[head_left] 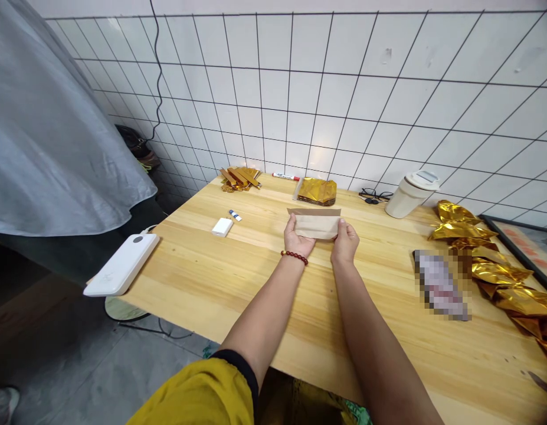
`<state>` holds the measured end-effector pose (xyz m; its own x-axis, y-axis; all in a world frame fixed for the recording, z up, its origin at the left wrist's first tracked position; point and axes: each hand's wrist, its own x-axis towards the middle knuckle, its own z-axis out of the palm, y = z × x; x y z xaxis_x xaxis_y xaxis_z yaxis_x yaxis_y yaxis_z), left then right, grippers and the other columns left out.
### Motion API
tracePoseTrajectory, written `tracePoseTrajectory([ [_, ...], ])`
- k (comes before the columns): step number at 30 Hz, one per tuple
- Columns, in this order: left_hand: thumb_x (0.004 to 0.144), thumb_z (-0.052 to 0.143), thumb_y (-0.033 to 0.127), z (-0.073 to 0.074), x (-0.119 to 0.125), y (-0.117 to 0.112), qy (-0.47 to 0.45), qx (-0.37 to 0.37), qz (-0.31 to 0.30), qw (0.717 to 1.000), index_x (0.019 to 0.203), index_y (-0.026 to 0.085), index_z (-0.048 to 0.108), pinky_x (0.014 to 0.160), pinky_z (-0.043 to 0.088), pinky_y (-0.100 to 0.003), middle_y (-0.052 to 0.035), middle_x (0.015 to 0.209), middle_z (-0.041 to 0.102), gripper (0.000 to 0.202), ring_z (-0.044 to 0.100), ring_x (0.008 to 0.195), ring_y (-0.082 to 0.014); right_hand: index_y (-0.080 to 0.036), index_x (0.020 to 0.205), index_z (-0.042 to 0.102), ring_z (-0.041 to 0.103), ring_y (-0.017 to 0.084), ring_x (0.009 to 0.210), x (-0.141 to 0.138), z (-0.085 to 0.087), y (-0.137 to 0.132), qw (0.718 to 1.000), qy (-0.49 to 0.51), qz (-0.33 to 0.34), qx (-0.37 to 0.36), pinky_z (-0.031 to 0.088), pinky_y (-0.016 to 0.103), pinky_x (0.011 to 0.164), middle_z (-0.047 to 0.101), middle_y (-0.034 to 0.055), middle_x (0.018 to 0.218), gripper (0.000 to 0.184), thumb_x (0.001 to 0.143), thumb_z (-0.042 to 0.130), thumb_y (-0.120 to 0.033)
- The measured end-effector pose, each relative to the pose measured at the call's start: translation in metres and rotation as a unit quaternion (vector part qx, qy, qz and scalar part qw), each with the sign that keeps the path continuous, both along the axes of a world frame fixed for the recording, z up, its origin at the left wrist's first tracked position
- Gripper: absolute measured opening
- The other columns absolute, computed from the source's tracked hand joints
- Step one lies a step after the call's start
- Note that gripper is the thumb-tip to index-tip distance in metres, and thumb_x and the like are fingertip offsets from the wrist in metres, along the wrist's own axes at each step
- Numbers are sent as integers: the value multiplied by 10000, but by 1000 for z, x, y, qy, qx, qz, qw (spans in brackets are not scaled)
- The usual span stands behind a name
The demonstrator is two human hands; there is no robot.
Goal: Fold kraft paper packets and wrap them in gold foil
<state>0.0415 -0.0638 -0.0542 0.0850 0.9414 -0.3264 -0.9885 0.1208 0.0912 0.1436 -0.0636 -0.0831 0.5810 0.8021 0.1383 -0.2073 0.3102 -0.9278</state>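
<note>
Both my hands hold a small brown paper envelope [316, 224] over the wooden table [238, 277]. My left hand [296, 239], with a red bead bracelet on the wrist, grips its left edge. My right hand [345, 242] grips its right edge. The envelope's flap stands open along the top. Just beyond it lies a clear bag of gold foil packets [317, 191].
A white power bank [121, 264] hangs over the table's left edge. A small white box [222, 226], a blue-capped tube [235, 215], gold strips [239, 177], a red marker [286, 176], glasses [374, 195], a beige cup [411, 193] and loose gold packets [498, 268] lie around. A grey cloth [47, 130] hangs at left.
</note>
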Motion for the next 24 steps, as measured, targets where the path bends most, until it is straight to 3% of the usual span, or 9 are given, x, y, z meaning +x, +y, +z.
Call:
tracePoseTrajectory([
  [8,828,630,359,-3,-1,-1,7,24,1,1000,1114,180,668,990,494,-476,-95,1115,711,339,651,1086,-264,-203,691,558,479,111,555,3,-9,7,999,38,-26,9,388,236,517,559,-43,606,384,724,623,-579],
  [16,833,630,259,3,1,-2,9,-13,11,1000,1007,140,675,980,506,-451,-91,972,736,215,684,1000,-242,-179,721,620,447,96,534,-2,-6,1,997,-45,59,-19,365,222,506,567,-50,591,365,716,664,-542],
  [20,827,637,237,4,-1,-4,0,0,30,1000,1042,158,672,983,509,-451,-78,1005,737,231,685,1001,-234,-176,744,630,446,95,530,-1,-6,1,999,-33,31,-22,372,220,488,573,-46,606,362,714,664,-536],
  [24,840,628,218,3,2,-5,21,23,8,999,1088,155,666,969,519,-450,-93,1051,731,258,684,1009,-242,-182,759,621,480,106,534,0,-5,2,999,-20,31,-33,397,229,473,604,-33,635,378,678,680,-546],
])
